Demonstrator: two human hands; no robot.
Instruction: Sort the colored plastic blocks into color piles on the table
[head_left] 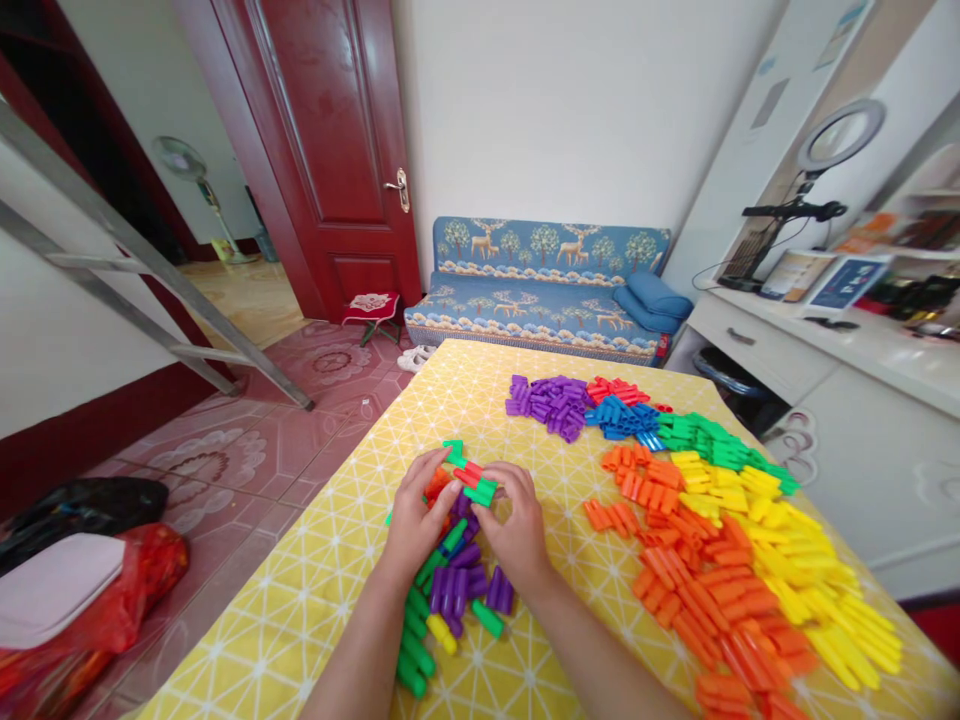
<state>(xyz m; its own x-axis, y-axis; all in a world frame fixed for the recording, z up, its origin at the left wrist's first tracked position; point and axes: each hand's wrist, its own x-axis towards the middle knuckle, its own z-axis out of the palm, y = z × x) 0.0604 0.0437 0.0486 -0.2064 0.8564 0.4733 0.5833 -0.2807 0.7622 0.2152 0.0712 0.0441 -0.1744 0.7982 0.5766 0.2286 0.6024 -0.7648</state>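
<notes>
Over the yellow patterned tablecloth (360, 560), both of my hands grip one joined set of red and green plastic building pieces (470, 472). My left hand (417, 510) is closed on its left side, by a green piece and some orange ones. With thumb and fingers pinched, my right hand (517, 520) holds the green piece (482, 491) at the right end. Below my hands lies a mixed heap of purple pieces (450, 592), green pieces (414, 655) and a yellow piece (442, 633). My left hand and forearm hide part of this heap.
Colour-sorted piles lie to the right: purple (551, 403), red (616, 390), blue (621, 417), green (720, 445), orange (705, 590) and yellow (802, 560). Beyond the table stands a blue sofa (525, 300). A metal ladder (172, 280) leans at left; a white desk (847, 350) is at right.
</notes>
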